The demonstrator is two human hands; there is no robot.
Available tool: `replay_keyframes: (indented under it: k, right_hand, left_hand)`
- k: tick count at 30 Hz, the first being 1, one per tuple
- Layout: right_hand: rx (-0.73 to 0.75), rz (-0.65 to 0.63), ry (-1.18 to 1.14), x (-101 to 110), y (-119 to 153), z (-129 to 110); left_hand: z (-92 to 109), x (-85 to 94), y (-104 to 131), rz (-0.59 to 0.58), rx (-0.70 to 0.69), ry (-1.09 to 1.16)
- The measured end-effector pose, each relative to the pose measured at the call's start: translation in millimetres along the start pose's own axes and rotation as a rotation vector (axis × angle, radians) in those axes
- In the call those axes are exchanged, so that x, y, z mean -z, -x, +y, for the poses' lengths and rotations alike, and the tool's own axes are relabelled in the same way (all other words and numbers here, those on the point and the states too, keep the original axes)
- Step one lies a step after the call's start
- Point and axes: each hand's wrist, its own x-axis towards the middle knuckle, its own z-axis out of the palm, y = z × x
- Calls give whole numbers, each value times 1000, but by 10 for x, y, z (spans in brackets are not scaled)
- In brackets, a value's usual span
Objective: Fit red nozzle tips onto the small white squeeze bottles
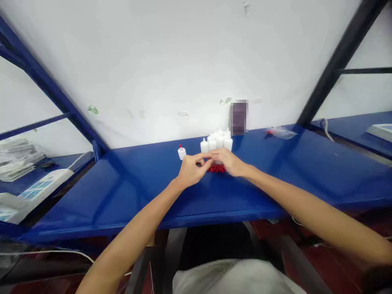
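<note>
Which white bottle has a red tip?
The lone white bottle, left of the bottle cluster; the cluster's visible tips are white.

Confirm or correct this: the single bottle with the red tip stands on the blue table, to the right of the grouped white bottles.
Wrong side: the head view shows the red-tipped bottle left of the grouped white bottles. It does stand on the blue table.

No text, label, brand, number or sign is readable

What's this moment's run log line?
left hand, right hand: close together; small red pieces: nearby; white plastic bottles: clustered behind; red-tipped white bottle: apart
</note>
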Motion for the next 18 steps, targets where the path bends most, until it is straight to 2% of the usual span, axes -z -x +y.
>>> replay_keyframes:
  k: [6,10,18]
  right_hand:
    - [43,-12,41,22,17,32]
    - [65,-17,103,25,32,8]
    - [99,78,162,-27,54,14]
  left_hand:
    - [-13,-59,18,5,24,78]
    - [-27,-90,18,-48,50,79]
    - [5,-123,19,-110,59,106]
